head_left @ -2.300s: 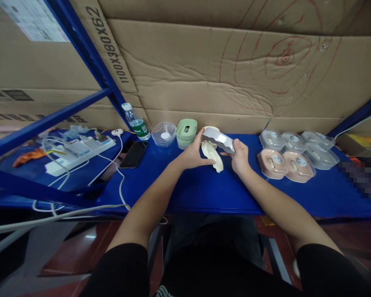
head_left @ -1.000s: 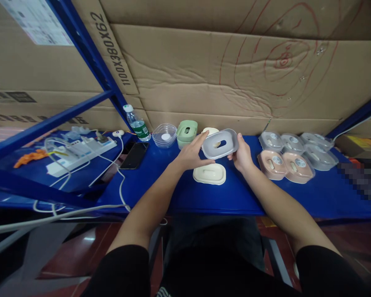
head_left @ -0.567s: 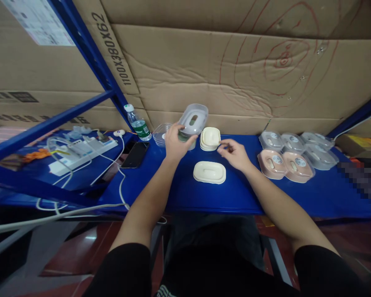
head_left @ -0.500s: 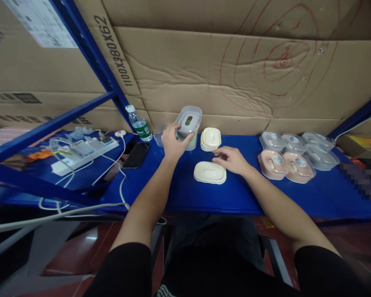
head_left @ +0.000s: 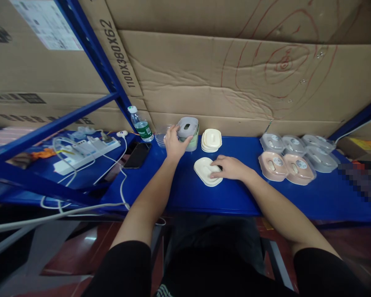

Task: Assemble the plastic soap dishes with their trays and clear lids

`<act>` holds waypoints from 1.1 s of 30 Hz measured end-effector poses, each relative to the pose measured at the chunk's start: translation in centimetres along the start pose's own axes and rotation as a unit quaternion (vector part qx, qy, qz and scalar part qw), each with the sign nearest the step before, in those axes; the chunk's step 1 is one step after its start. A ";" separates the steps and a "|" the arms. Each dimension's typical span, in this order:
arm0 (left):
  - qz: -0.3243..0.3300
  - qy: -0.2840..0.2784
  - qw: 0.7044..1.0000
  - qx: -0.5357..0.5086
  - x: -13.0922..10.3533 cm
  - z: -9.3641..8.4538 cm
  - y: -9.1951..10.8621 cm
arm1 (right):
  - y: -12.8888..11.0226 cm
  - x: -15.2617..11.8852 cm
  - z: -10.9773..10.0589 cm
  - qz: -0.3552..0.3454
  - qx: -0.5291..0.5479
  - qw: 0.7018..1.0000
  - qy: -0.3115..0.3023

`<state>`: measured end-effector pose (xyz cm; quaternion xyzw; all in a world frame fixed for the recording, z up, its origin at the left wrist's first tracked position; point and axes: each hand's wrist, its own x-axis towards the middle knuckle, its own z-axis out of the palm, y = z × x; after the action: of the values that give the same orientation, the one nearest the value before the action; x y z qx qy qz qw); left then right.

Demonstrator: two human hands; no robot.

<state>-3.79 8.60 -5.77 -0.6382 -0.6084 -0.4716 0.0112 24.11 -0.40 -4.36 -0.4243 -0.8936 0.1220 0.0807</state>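
At the back of the blue table, my left hand (head_left: 176, 144) has its thumb and fingers round a grey lid piece (head_left: 187, 127) on top of stacked green containers (head_left: 192, 145). My right hand (head_left: 228, 168) rests its fingers on the right end of a cream oblong lid (head_left: 204, 169), which lies at an angle on the table with another edge showing beneath it. A stack of smaller cream lids (head_left: 212, 139) sits behind it. Clear nested pieces (head_left: 163, 135) stand just left of the containers, partly behind my left hand.
A water bottle (head_left: 141, 126), a black phone (head_left: 137, 155) and a white power strip (head_left: 86, 153) with cables lie left. Lidded pink boxes (head_left: 299, 168) and grey boxes (head_left: 321, 159) stand right. Cardboard (head_left: 185, 74) rises behind the table (head_left: 216, 202).
The grey piece in my left hand is lower on the green containers. My right hand has moved down onto the cream oblong lid, which has turned at an angle.
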 end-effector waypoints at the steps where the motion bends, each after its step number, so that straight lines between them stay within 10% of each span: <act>1: 0.000 -0.002 1.000 -0.001 0.1 0.1 -0.1 | -0.1 0.0 -0.1 -0.005 0.016 1.000 -0.003; 18: 0.046 -0.032 0.998 -0.008 0.2 1.2 -0.6 | -1.3 0.3 0.5 -0.115 0.105 0.988 -0.007; 25: 0.050 -0.029 0.998 -0.023 0.2 1.2 -0.6 | -1.1 -0.2 0.1 -0.157 0.213 0.951 0.161; 33: 0.045 -0.023 0.998 -0.036 0.1 1.4 -0.2 | 4.2 1.6 0.8 -0.032 0.051 0.939 0.338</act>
<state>-3.18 9.50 -6.61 -0.6754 -0.5621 -0.4774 -0.0042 26.04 3.30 -6.28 -0.4072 -0.8191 0.0138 0.4037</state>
